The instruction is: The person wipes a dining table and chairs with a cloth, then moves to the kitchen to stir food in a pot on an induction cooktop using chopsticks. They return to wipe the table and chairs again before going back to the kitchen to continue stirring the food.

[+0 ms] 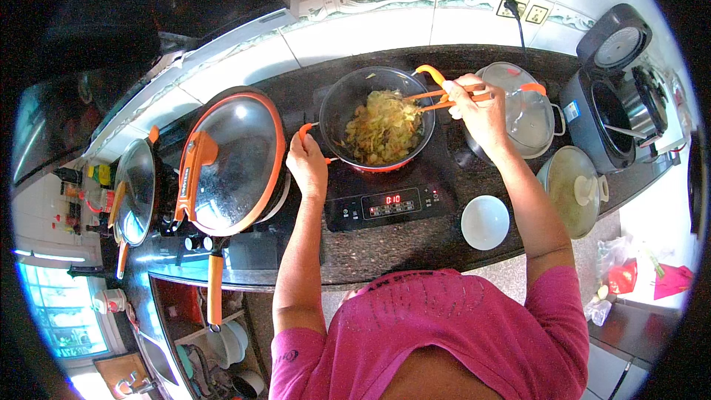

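A dark pot (339,86) with orange handles stands on a black induction cooktop (344,215) whose red display is lit. Cooked shredded cabbage (380,128) fills its bottom. My left hand (308,165) grips the pot's left handle. In my right hand (480,108) is a pair of orange-brown chopsticks (430,94), their tips in the cabbage at the right side of the pot. The pot's other orange handle (431,73) sticks up just left of that hand. A white bowl (485,222) sits on the counter below my right forearm.
Right of the pot are a glass-lidded steamer pot (516,116), a lidded pale pot (569,191) and an open rice cooker (594,116). At left stand a large lidded frying pan (236,172) and another lidded pan (136,191). A range hood (222,33) hangs at upper left.
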